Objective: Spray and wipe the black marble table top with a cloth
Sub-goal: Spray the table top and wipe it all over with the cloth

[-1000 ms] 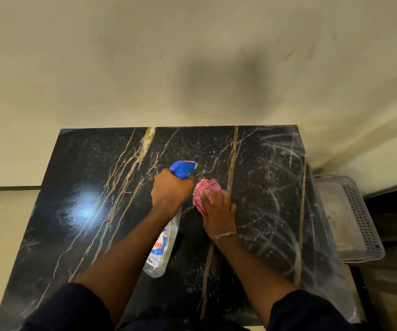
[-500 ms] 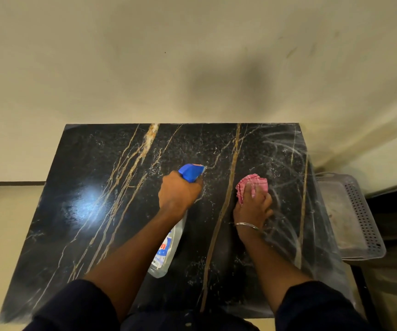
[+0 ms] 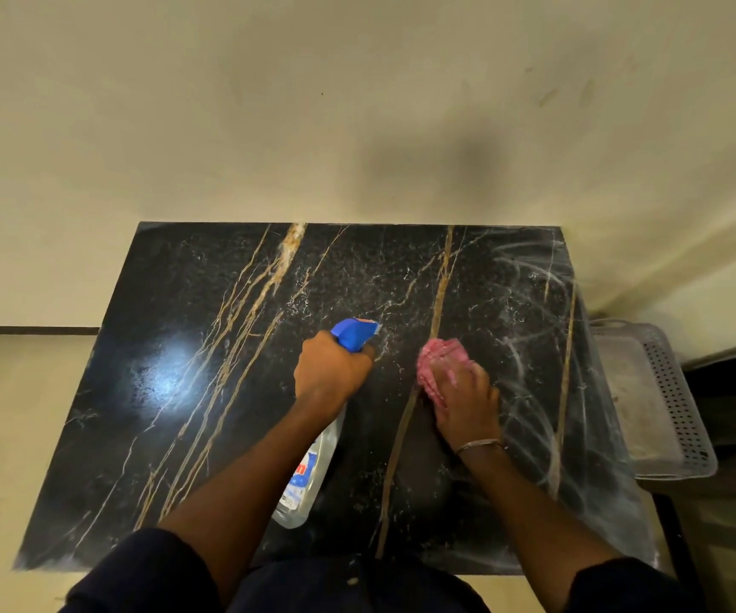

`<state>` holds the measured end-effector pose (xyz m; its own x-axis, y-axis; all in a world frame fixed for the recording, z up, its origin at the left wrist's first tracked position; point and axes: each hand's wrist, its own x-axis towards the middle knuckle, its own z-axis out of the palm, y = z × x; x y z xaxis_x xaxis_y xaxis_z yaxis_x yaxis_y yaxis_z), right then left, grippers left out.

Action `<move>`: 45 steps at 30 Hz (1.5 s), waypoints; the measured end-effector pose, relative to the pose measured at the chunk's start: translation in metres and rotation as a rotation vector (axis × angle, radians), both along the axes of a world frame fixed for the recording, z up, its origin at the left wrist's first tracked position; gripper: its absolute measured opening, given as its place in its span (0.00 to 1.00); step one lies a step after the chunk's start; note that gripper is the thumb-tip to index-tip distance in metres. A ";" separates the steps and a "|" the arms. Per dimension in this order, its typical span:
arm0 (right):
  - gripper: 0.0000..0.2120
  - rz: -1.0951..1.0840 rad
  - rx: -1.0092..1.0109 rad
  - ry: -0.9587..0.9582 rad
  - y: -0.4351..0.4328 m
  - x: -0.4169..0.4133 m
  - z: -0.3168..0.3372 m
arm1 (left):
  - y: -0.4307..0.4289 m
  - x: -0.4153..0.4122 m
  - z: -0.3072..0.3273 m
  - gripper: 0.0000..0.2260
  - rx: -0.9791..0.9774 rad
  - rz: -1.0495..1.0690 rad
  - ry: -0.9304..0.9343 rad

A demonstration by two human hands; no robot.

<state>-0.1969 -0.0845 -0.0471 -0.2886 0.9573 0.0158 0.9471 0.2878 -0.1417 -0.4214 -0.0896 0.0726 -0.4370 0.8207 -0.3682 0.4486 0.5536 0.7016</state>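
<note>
Nearest to the camera, two dark sleeves (image 3: 145,572) come in over the near edge of the black marble table top (image 3: 180,391), which has gold and white veins. Both bare forearms reach to the middle of it.

Under the left forearm a clear spray bottle (image 3: 308,480) is held tilted above the marble, its base toward the near edge. It has a blue and red label. The plastic is transparent, and how much liquid is inside I cannot tell. The left hand (image 3: 331,369) grips the neck of the bottle with its fingers curled round it. The blue spray head (image 3: 354,333) sticks out beyond the knuckles and points toward the far edge.

On the right wrist there is a thin metal bracelet (image 3: 479,445). The right hand (image 3: 463,400) lies just right of the table's centre. Its fingers are bent over a bunched pink cloth (image 3: 435,360) and press it on the marble, beside a long gold vein. Pale curved smears cover the right part of the top, up to the far right corner, and fine white specks lie around the spray head.

Beside the right edge stands a grey plastic tray (image 3: 676,391) with perforated walls. Its floor shows brownish marks, perhaps dirt.

The far edge meets a cream wall (image 3: 269,104) bearing a dark shadow.
</note>
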 end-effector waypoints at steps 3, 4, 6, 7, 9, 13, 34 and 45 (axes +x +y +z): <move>0.32 -0.240 -0.034 -0.007 0.009 0.015 0.002 | -0.002 -0.002 0.000 0.13 -0.003 -0.004 0.003; 0.31 -0.297 -0.046 -0.010 0.008 0.012 0.003 | -0.002 -0.002 -0.001 0.13 -0.005 -0.011 0.005; 0.31 -0.375 -0.051 -0.007 0.002 -0.005 0.007 | -0.005 -0.002 -0.001 0.13 -0.009 -0.022 -0.002; 0.31 -0.382 -0.049 0.007 -0.003 -0.016 0.009 | -0.007 -0.001 -0.002 0.13 -0.010 -0.020 -0.009; 0.32 -0.310 -0.060 0.038 -0.015 -0.040 0.008 | -0.011 0.001 -0.004 0.12 -0.014 -0.010 -0.010; 0.39 0.046 -0.052 -0.005 -0.051 -0.077 -0.003 | -0.017 0.005 -0.004 0.08 -0.016 -0.016 -0.003; 0.30 -0.093 0.000 -0.057 -0.082 -0.071 0.001 | -0.072 0.004 -0.009 0.11 -0.040 -0.104 -0.034; 0.26 -0.330 0.000 -0.016 -0.098 0.045 -0.001 | -0.097 0.008 -0.010 0.11 -0.038 -0.182 -0.046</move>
